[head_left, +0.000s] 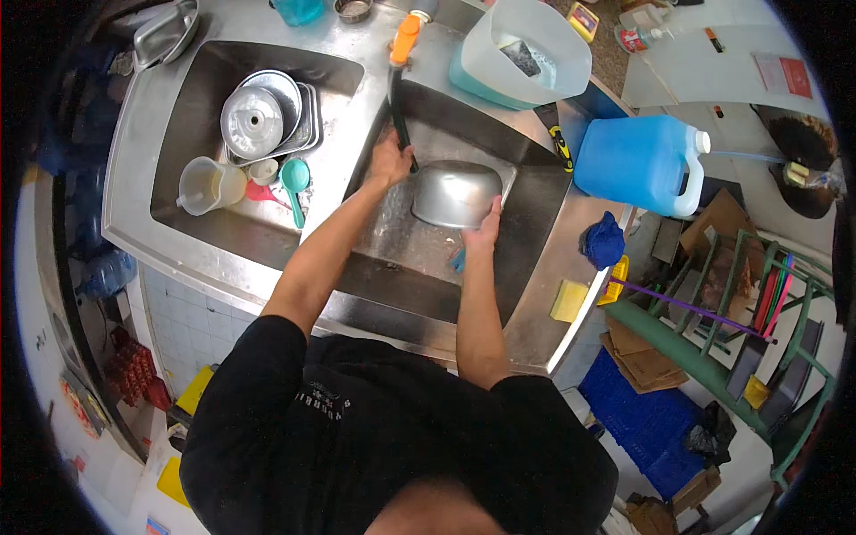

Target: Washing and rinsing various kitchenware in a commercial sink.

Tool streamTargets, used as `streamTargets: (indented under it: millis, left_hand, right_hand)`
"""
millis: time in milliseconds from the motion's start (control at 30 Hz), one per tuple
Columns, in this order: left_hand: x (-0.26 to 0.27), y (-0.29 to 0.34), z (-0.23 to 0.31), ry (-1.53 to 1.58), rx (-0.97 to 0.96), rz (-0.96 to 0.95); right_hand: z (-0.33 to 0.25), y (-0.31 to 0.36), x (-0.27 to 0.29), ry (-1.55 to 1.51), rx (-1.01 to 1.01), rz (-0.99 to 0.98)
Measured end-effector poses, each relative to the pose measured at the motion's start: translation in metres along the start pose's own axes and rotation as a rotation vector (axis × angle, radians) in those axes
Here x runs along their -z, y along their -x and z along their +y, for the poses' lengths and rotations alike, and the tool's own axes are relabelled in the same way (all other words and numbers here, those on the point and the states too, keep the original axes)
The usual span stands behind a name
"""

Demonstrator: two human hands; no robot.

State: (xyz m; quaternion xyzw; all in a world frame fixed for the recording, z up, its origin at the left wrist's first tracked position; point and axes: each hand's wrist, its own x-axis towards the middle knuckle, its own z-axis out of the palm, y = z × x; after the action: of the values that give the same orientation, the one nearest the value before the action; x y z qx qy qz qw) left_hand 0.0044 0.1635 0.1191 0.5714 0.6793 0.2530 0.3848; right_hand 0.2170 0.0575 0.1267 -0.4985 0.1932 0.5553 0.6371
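Note:
My right hand (484, 230) grips the edge of a silver metal bowl (456, 192), which is tipped on its side in the right sink basin (392, 276). My left hand (390, 160) is closed round the lower part of a black hose (397, 107), whose end points down beside the bowl. The hose hangs from a tap with an orange fitting (407, 37) at the back of the sink. Whether water runs from it I cannot tell. A bit of blue cloth or scrubber (458, 260) shows just below my right hand, partly hidden by the wrist.
The left basin holds metal lids (252, 122), a plastic jug (212, 185) and a green scoop (294, 176). On the right counter are a tub of bluish liquid (522, 53), a scraper (558, 138), a blue jerrycan (635, 165), a blue cloth (602, 241) and a yellow sponge (568, 300).

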Motion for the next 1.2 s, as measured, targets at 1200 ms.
streamTargets:
  millis: [1200]
  left_hand:
    - [0.123, 0.159, 0.016, 0.678, 0.211, -0.107]
  right_hand:
    - [-0.053, 0.091, -0.005, 1.662, 0.422, -0.974]
